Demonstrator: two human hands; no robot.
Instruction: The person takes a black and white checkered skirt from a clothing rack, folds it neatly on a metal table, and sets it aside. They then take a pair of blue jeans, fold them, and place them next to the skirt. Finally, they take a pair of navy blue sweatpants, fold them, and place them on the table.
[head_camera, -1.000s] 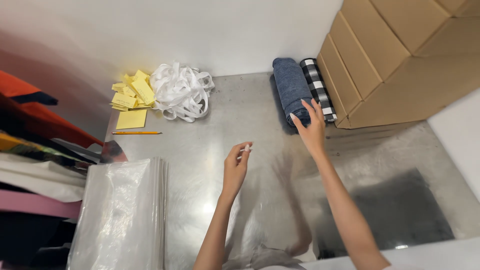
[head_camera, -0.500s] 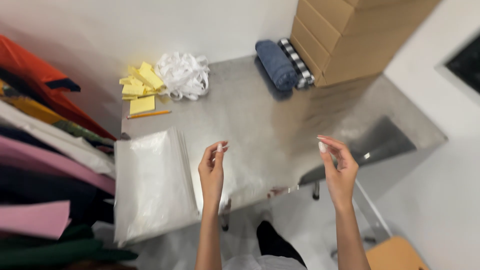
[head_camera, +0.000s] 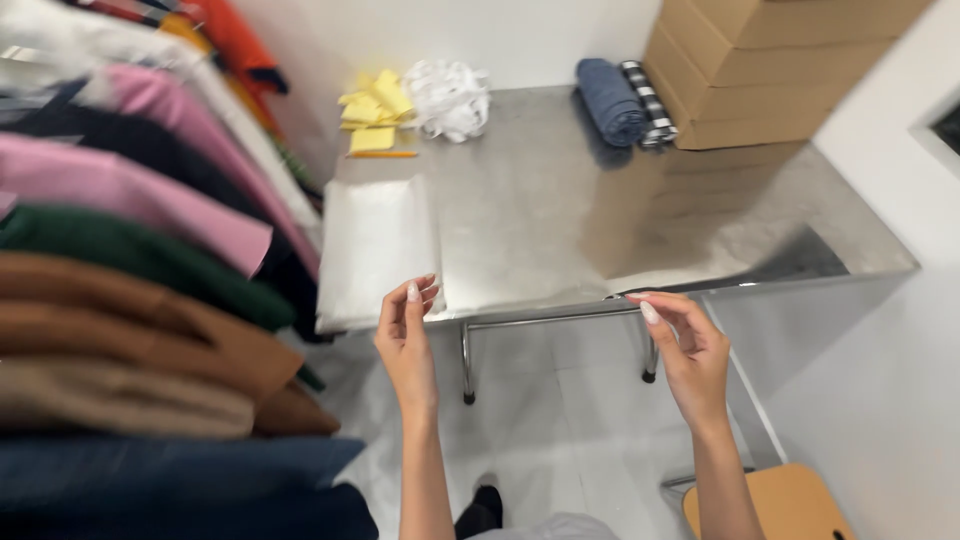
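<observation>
My left hand and my right hand are raised side by side in front of the near edge of a steel table. The fingertips of both hands are pinched together. They seem to hold the top edge of a thin clear plastic bag stretched between them, which is barely visible. A flat stack of clear plastic bags lies on the table's near left corner, just beyond my left hand.
A rolled blue cloth and a checked cloth lie against stacked cardboard boxes at the back right. Yellow papers, an orange pencil and a white ribbon bundle sit at the back left. Folded garments fill the left. A wooden stool is at the lower right.
My right hand left the rolled blue cloth and came back towards me. Both hands are now off the table, raised and pinched in front of it. The view has pulled back.
</observation>
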